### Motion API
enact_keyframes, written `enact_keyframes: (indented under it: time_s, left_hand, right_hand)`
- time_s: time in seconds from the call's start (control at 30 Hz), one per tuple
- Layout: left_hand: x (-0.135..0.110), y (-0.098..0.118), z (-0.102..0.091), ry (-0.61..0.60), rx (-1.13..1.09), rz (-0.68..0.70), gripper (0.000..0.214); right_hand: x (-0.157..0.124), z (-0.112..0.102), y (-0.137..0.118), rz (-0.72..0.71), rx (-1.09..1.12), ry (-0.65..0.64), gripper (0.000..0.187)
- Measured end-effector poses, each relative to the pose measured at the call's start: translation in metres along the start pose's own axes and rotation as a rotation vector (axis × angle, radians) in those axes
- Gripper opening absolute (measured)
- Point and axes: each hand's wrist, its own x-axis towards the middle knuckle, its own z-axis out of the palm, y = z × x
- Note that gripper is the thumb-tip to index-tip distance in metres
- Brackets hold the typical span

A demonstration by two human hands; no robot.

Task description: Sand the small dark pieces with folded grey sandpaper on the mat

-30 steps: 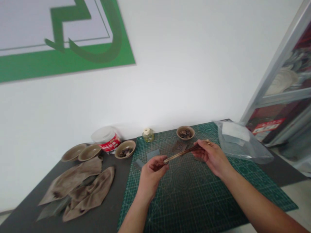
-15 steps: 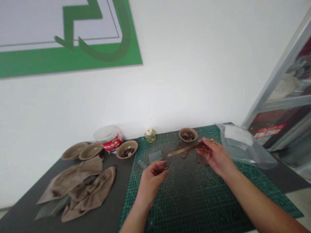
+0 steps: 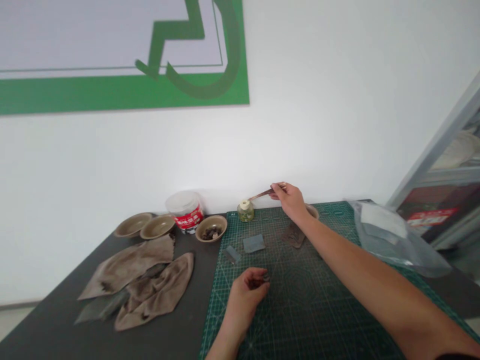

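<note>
Green grid, dark-blotched cloth

A green cutting mat (image 3: 300, 310) ruled in a pale grid is seen at six o'clock; a brown wooden strip (image 3: 260, 194) at twelve — taupe cloths (image 3: 129, 265) blotched dark are spread at eight, a red-and-white tub (image 3: 185, 212) at nine, a green-and-lilac sign (image 3: 112, 87) at eleven.

Green cutting mat (image 3: 311, 305) on dark table (image 3: 48, 320)
</note>
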Motion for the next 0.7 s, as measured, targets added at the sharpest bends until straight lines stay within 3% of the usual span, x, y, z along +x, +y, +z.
enact_keyframes:
  time_s: [0.23,0.5,0.7]
  left_hand:
    - [0.003,-0.002,-0.002,-0.015,-0.021,-0.001,0.029]
    - [0.001,-0.003,-0.004,-0.028,0.039,0.038,0.028]
    - [0.0,-0.005,-0.004,-0.024,0.049,0.063,0.029]
  right_hand:
    - [0.004,0.009,0.008,-0.011,-0.222,-0.057,0.037]
    - [0.034,0.022,-0.024,-0.054,-0.573,-0.144,0.033]
    - [0.045,0.036,-0.037,-0.058,-0.627,-0.176,0.03]
